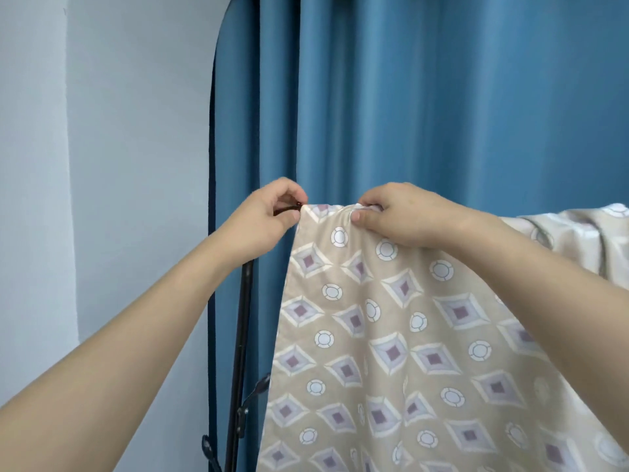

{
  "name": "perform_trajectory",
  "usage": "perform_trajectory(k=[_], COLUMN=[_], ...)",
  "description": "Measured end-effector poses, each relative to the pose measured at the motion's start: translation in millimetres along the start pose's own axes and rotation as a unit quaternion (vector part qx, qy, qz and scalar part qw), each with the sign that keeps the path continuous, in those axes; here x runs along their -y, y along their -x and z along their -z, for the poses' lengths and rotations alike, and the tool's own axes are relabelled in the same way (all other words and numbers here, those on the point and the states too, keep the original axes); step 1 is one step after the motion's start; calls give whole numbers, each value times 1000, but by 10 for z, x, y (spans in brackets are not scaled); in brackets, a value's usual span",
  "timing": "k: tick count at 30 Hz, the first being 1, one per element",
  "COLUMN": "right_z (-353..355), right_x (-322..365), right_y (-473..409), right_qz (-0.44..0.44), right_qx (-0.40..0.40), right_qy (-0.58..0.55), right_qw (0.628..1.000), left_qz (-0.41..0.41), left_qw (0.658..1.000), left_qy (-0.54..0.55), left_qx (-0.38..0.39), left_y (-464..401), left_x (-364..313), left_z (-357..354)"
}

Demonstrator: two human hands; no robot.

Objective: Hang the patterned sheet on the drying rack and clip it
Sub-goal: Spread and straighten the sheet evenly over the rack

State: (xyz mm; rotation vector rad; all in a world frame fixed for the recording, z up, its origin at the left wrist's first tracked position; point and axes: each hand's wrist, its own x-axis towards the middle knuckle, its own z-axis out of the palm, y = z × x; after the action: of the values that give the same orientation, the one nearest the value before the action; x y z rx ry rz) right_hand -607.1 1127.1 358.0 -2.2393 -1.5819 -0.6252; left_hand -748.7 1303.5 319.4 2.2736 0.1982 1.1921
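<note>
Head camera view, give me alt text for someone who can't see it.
Two hands hold the top edge of a patterned sheet draped over a drying rack: left hand pinches a small dark clip at its corner, right hand grips the fabric, blue curtain behind.

The patterned sheet (391, 335) covers the rack's top bar, so none of it shows under the cloth. The sheet runs out of frame at 3 and 6 o'clock. The left hand (269, 219) pinches a small dark thing (289, 208) at the sheet's corner; too little shows to name it. The drying rack's upright pole (240, 352) is cut off at 6 o'clock.
</note>
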Motion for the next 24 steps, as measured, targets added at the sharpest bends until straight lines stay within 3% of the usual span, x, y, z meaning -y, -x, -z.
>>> perform_trajectory(k=[3, 4, 7, 9, 12, 14, 16, 18, 20, 24], right_z=[-70, -79, -77, -69, -36, -5, 7, -29, -107, -224], right_x=[77, 101, 206, 285, 370, 394, 394, 388, 361, 340], right_y=[-27, -34, -58, -73, -47, -28, -27, -16, 14, 85], right_qz=[-19, -30, -57, -71, -104, -129, -153, -175, -200, -257], right_qx=[-40, -53, -90, -97, -98, -100, -121, -141, -146, -149], right_qy=[-38, -58, -107, -116, -101, -83, -70, -47, -15, 33], right_qw=[998, 996, 989, 986, 985, 983, 978, 973, 969, 954], left_qz=[-20, -19, 40, 49, 21, 21, 33, 65, 78, 1], left_qw=[980, 972, 987, 989, 999, 981, 963, 944, 936, 969], left_qy=[-98, -128, -142, -136, 49, 191, 264, 318, 342, 248], left_qx=[-175, -196, -72, -34, 4, -1, -49, -50, -18, 17], left_y=[184, 257, 367, 352, 220, 87, -56, -152, -200, -299], left_x=[96, 107, 122, 137, 75, -7, -80, -104, -97, 6], left_z=[-77, -84, -62, -28, 36, 99, 168, 196, 193, 209])
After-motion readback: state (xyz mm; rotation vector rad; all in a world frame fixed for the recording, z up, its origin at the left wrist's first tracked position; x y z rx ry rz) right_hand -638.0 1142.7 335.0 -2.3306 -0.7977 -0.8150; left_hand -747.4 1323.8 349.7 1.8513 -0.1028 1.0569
